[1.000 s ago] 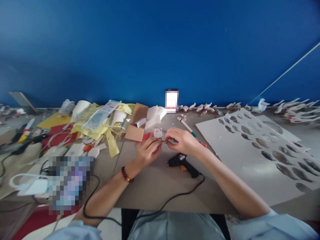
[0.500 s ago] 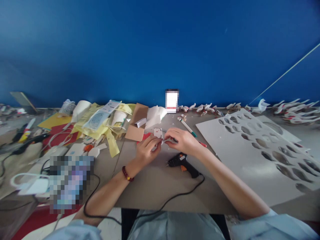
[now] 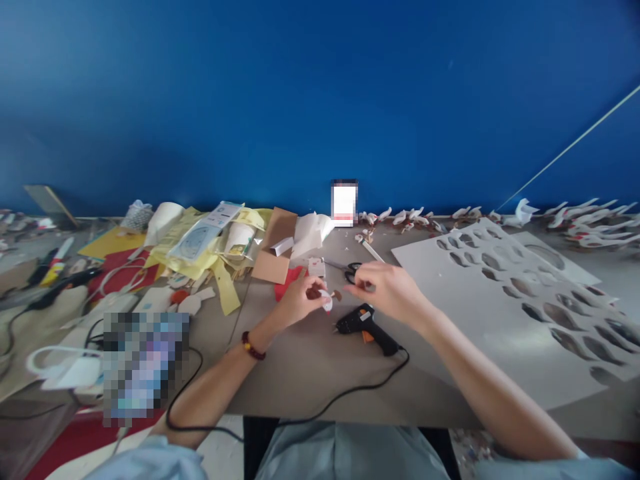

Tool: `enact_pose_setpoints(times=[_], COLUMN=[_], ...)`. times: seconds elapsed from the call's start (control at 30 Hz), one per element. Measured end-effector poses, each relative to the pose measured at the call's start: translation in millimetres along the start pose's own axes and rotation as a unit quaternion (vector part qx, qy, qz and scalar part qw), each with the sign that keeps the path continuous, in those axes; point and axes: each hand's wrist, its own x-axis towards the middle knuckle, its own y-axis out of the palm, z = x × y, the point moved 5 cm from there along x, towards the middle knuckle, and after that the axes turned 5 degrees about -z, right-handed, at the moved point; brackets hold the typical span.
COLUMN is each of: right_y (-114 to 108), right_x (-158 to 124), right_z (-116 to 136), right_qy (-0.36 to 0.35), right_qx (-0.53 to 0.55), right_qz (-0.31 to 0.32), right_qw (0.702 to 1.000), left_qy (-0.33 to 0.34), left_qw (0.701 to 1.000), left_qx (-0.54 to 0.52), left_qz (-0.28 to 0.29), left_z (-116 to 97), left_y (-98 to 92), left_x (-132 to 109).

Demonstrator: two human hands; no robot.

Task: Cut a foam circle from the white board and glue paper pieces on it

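My left hand [image 3: 299, 303] pinches a small white paper piece with a dark spot [image 3: 324, 298] just above the table. My right hand [image 3: 389, 288] hovers a little to its right, fingers loosely curled, thumb and forefinger close together; whether anything is between them I cannot make out. A black hot glue gun [image 3: 367, 327] lies on the grey board [image 3: 310, 360] just below both hands, its cord running toward me. Black-handled scissors [image 3: 350, 269] lie behind my right hand.
A white sheet with oval cut-outs [image 3: 505, 293] covers the right side. Yellow paper, cups and brown card [image 3: 273, 257] pile up at the back left. Small white paper birds [image 3: 415, 215] line the blue wall. A blurred device [image 3: 143, 360] and cables sit at the left.
My hands have come apart: the right one lifted away to the right, uncovering the scissors, while the left keeps the small paper piece and has shifted slightly toward me.
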Motion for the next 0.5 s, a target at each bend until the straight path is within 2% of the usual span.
enact_pose_setpoints(times=[0.1,0.23,0.37,0.5], right_y=[15,32,40,43], right_x=[-18,-44,-60,-63], right_z=[-6,-16,-26,-37], right_qy=[0.041,0.105,0.137,0.135], right_qx=[-0.044,-0.083,-0.110,-0.095], right_qz=[0.072,0.148,0.184,0.189], right_qw=[0.996,0.980,0.967,0.968], left_qy=[-0.032,-0.060,-0.065,-0.021], left_qw=[0.998,0.995,0.996,0.991], left_qx=[-0.023,-0.038,0.001,0.125], left_qz=[0.045,0.075,0.069,0.039], left_z=[8,17,12,1], left_y=[6.3,10.7,7.7,0.4], left_x=[-2,-3,-5,-7])
